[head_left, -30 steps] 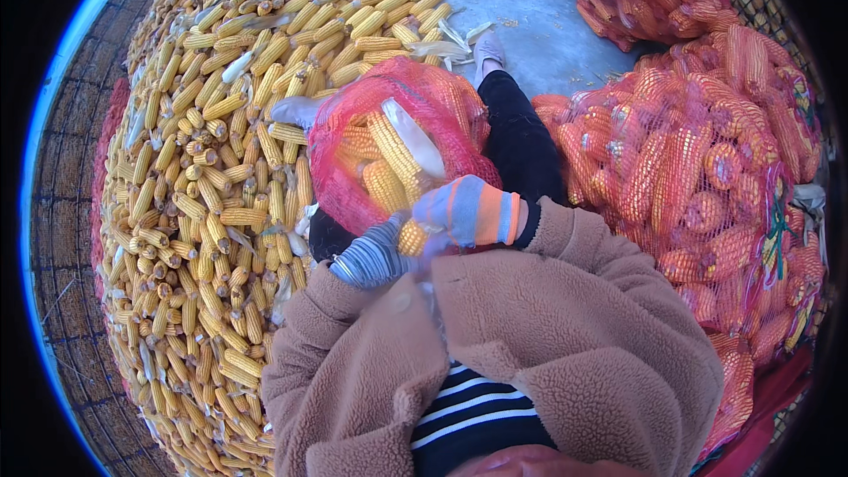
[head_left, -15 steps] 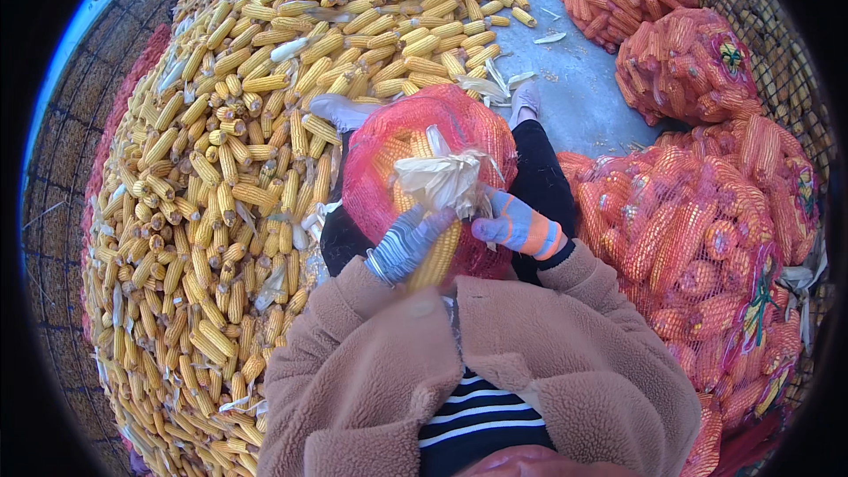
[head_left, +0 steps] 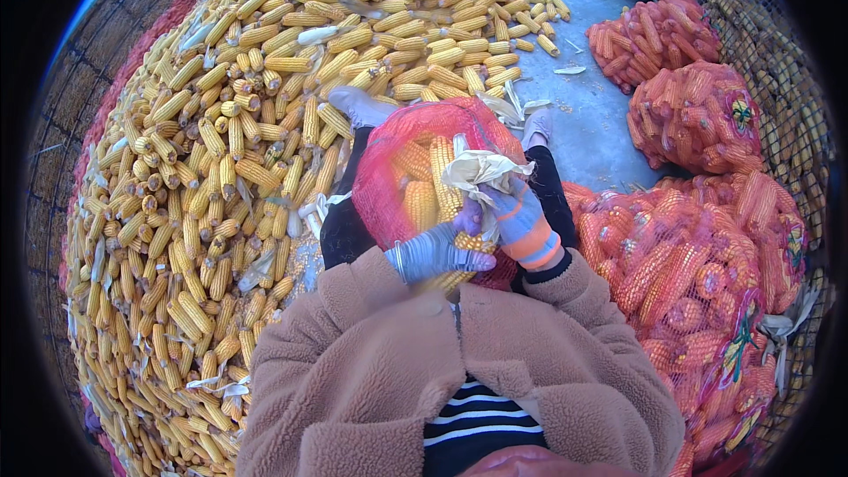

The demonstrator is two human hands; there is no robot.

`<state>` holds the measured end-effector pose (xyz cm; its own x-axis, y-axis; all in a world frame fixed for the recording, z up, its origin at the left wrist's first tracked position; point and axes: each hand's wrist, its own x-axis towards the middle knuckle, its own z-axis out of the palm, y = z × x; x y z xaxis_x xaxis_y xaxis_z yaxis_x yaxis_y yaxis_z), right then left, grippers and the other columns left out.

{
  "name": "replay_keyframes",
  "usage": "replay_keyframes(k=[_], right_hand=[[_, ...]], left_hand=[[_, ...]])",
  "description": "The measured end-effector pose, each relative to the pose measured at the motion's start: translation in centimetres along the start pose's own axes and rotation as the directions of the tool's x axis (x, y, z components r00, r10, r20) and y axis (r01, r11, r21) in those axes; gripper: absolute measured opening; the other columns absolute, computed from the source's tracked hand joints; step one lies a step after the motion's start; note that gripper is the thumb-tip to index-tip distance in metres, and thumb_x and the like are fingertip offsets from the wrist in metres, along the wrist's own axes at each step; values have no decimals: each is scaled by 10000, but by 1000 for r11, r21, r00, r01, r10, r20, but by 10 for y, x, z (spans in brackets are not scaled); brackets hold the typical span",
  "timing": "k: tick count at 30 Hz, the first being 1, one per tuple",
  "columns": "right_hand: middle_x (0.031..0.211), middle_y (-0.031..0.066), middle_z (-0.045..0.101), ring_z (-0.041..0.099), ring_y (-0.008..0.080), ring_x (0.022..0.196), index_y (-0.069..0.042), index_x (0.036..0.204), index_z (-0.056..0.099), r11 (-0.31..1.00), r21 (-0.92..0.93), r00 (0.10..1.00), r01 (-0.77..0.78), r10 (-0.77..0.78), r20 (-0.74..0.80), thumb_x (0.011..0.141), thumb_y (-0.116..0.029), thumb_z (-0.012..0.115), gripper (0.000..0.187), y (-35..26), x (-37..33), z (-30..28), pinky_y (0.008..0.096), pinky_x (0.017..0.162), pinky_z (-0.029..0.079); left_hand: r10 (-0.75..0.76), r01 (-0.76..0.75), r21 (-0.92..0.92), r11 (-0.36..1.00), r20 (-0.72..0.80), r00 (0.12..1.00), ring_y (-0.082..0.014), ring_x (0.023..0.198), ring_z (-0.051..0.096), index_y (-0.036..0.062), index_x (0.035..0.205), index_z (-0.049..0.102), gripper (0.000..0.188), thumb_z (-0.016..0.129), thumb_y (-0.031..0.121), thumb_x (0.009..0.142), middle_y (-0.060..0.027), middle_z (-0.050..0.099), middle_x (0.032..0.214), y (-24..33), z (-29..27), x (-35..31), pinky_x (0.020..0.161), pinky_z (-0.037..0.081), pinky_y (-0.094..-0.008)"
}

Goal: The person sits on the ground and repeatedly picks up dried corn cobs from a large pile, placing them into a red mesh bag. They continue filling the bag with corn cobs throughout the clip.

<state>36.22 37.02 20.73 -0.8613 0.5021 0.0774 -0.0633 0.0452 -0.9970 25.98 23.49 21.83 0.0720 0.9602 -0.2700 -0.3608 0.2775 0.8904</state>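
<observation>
Between my knees stands an open red mesh bag (head_left: 382,187) with yellow corn cobs (head_left: 420,201) inside. Over its near side, my left hand (head_left: 433,252), in a grey striped glove, is closed around a corn cob (head_left: 475,244). The cob's yellow kernels show between the fingers, and its lower end points toward my jacket. My right hand (head_left: 523,223), in a grey-and-orange glove, grips pale dry husk (head_left: 484,170) just beyond the left hand. The husk fans out above the bag's mouth. Whether it still joins the cob is hidden by my fingers.
A large heap of bare corn cobs (head_left: 194,212) spreads at the left and far side. Filled red mesh bags (head_left: 671,256) stand at the right, with another full bag (head_left: 693,119) farther off. Wire mesh fencing (head_left: 760,44) borders the right. Grey floor (head_left: 579,106) lies between.
The husk has shifted right and opened, uncovering cobs in the bag. My left hand has moved from the husk's base onto the cob's kernels; the right now holds the husk. The whole view has shifted.
</observation>
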Motion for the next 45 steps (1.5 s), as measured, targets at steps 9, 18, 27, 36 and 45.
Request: replay_keyframes(k=[9, 18, 27, 36, 45], right_hand=[[899, 119, 580, 576, 283, 805, -73, 1074, 555, 978, -47, 976, 202, -206, -76, 894, -113, 508, 191, -12, 29, 2, 353, 695, 458], [576, -57, 302, 262, 78, 425, -115, 802, 468, 45, 994, 995, -95, 5, 95, 999, -286, 401, 269, -53, 28, 1, 258, 431, 223], [551, -48, 299, 291, 65, 411, -61, 1020, 489, 53, 933, 864, -355, -362, 350, 988, -293, 462, 236, -73, -14, -11, 259, 410, 249], [564, -51, 308, 270, 80, 436, -99, 972, 566, 311, 936, 984, 164, -120, -133, 992, -315, 435, 253, -26, 39, 17, 259, 419, 239], [1009, 114, 624, 645, 257, 913, -26, 1148, 533, 698, 40, 697, 715, -707, -119, 744, -187, 769, 495, -22, 21, 22, 359, 779, 524]], left_hand=[[172, -191, -131, 973, -143, 975, -124, 922, 591, 45, 1256, 505, 536, 756, 183, 803, -25, 613, 1071, 8, 12, -1, 795, 501, -281], [244, -304, -380, 873, -198, 949, -175, 768, 634, 32, 1139, 549, 536, 783, 297, 736, -74, 626, 902, 0, 23, 8, 716, 539, -298], [76, 46, -300, 953, 381, 922, -230, 814, 652, -7, 1144, 545, 625, 829, 253, 651, -130, 627, 920, 14, 6, -7, 733, 557, -360], [47, -219, -559, 799, -305, 951, -204, 744, 632, 25, 1111, 557, 496, 736, 349, 780, -108, 635, 882, 6, 28, 1, 717, 552, -332], [316, -442, -452, 775, -330, 890, -230, 1065, 591, 6, 1309, 444, 595, 679, 307, 852, -109, 580, 1168, -37, 4, 9, 951, 478, -358]])
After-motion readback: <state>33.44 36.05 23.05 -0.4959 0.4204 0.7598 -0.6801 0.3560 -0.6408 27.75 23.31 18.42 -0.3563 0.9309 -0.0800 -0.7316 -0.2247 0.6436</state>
